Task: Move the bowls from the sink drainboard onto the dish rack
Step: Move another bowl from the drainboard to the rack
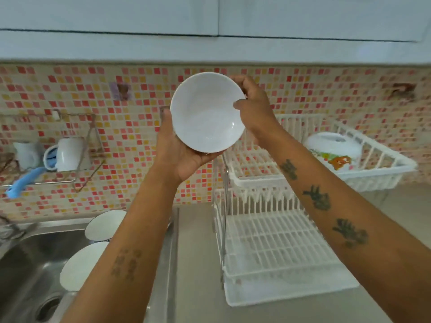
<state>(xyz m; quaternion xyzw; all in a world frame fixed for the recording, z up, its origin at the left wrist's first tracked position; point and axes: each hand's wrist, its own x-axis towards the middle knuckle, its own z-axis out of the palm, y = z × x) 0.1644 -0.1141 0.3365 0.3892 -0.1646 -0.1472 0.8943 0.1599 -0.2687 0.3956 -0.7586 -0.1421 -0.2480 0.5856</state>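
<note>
Both my hands, left hand [179,157] and right hand [253,108], clamp a round white ceramic bowl [206,113] aloft; next, I'd lower it rightward into the white plastic two-tier dish rack [275,231].

I saw a glossy, smooth white bowl [207,112], ceramic by its sheen. The dish rack [275,231] looked like matt white plastic with thin metal uprights. The sink [30,259] was brushed steel, dully reflective. Small glazed mosaic tiles [140,127] covered the wall, and a thin wire shelf [77,145] looked metallic.
</note>
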